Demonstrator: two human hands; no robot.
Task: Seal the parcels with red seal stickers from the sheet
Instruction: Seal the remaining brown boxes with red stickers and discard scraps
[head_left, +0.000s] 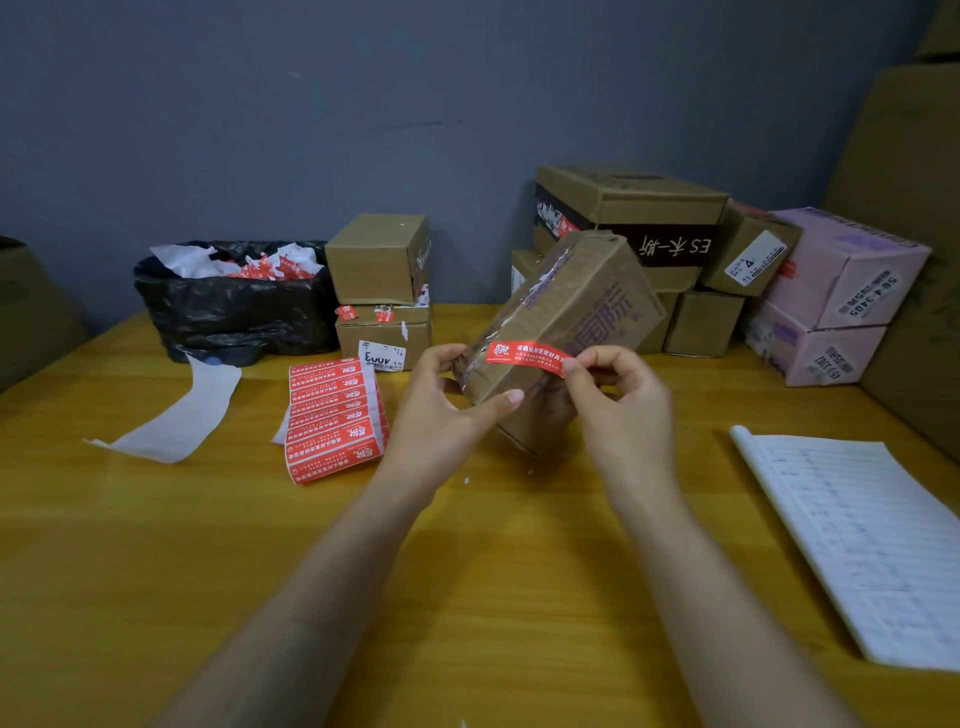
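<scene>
Head view showed the left hand (447, 400) gripping one tilted brown parcel (571, 306), its lower corner hidden behind both hands. The right hand (618, 395) pinched one red seal sticker (524, 356) across the parcel's near edge. Table (493, 571) wood stretched around the forearms. One sticker sheet (335, 415) lay to the left, and one notebook (872, 545) ran off the right edge.

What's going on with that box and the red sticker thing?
A person is sealing a parcel. Their left hand holds a tilted brown box, and their right hand pinches one end of a red sticker stretched across its near edge. More stickers wait on the sheet to the left on the table, and other boxes are stacked by the wall.
</scene>
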